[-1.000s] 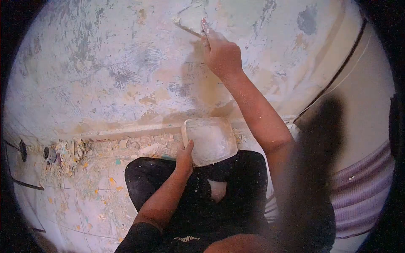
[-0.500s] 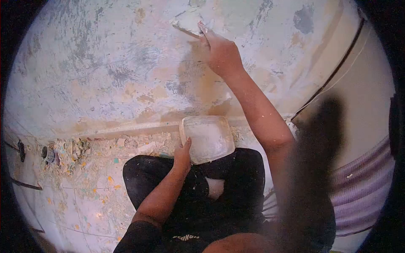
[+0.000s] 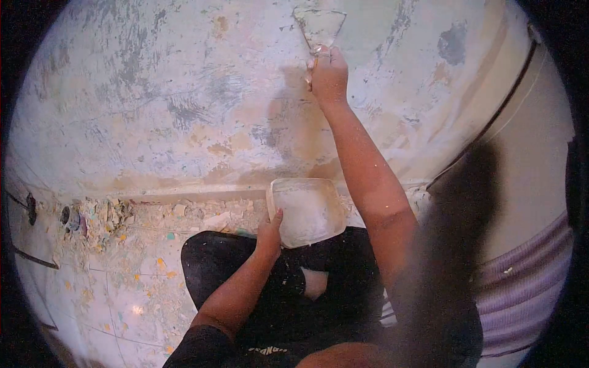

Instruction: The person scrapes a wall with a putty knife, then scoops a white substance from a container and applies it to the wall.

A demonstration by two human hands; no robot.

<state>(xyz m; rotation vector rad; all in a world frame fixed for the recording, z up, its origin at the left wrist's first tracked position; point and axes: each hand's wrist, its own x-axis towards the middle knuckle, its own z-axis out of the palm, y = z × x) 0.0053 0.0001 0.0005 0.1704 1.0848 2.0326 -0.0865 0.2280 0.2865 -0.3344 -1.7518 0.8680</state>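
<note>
My right hand (image 3: 329, 75) grips the handle of a putty knife (image 3: 320, 27) at the top centre. The blade points up, lies close to the patchy wall (image 3: 202, 92) and has pale material on it. Lower down, my left hand (image 3: 269, 234) is closed on the left side of a clear rectangular plastic tub (image 3: 308, 211). The tub rests by my crossed legs, with a whitish layer inside it. The fingers under the tub are hidden; the thumb shows on its rim.
Scraped flakes and debris (image 3: 110, 221) lie on the tiled floor (image 3: 116, 294) along the wall's base. A purple ribbed cloth (image 3: 527, 276) is at the right. A dark cable (image 3: 491, 116) runs down the right side. A dark blur covers part of my right arm.
My right hand has turned the putty knife from pointing left to pointing up and moved it slightly right. The tub appears slightly lower and further right, still held by my left hand.
</note>
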